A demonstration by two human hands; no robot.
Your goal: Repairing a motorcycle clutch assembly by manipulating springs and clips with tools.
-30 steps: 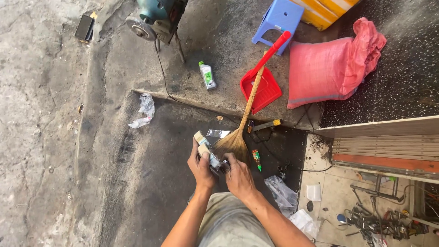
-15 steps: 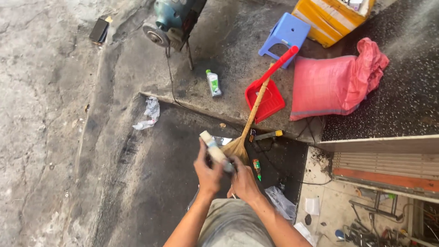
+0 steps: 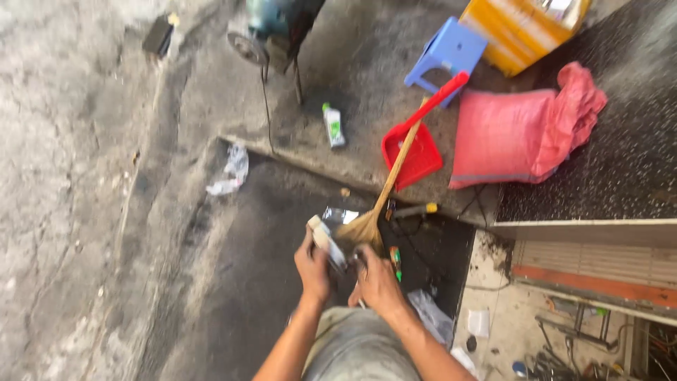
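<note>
Left hand (image 3: 312, 269) was closed round a small pale tube-like item (image 3: 325, 240), gripping it w/ the upper end sticking out above the fingers. Pic was blurred, so exact kind of item couldn't be told. Right hand (image 3: 377, 281) sat just beside the left, fingers curled; whether it gripped anything couldn't be told, though it seemed to touch the lower end of the same item. Both hands hovered over the dark, oily floor patch (image 3: 240, 282), w/ the person's knee in grey trousers (image 3: 356, 349) below them.

Landmark = the broom (image 3: 384, 197). Its straw head lay just above the hands, nearly touching them; handle ran up & right to the red dustpan (image 3: 416, 152), which lay on the raised concrete slab (image 3: 352, 85). Right of the dustpan, touching or nearly so: a pink sack (image 3: 515, 137). Above the dustpan: a blue plastic stool (image 3: 448, 56), & beyond that a yellow crate (image 3: 515, 28). Left of the broom handle, on the slab: a small white & green bottle (image 3: 333, 125). Farther up-left: a grinder-type machine (image 3: 271, 32) w/ a cord trailing down. Well left of the broom head: crumpled clear plastic (image 3: 229, 169) on the floor. Just right of the broom head: a small green & red item (image 3: 395, 261) & a yellow-tipped tool (image 3: 412, 209). Below-right: more plastic wrap (image 3: 434, 317).
</note>
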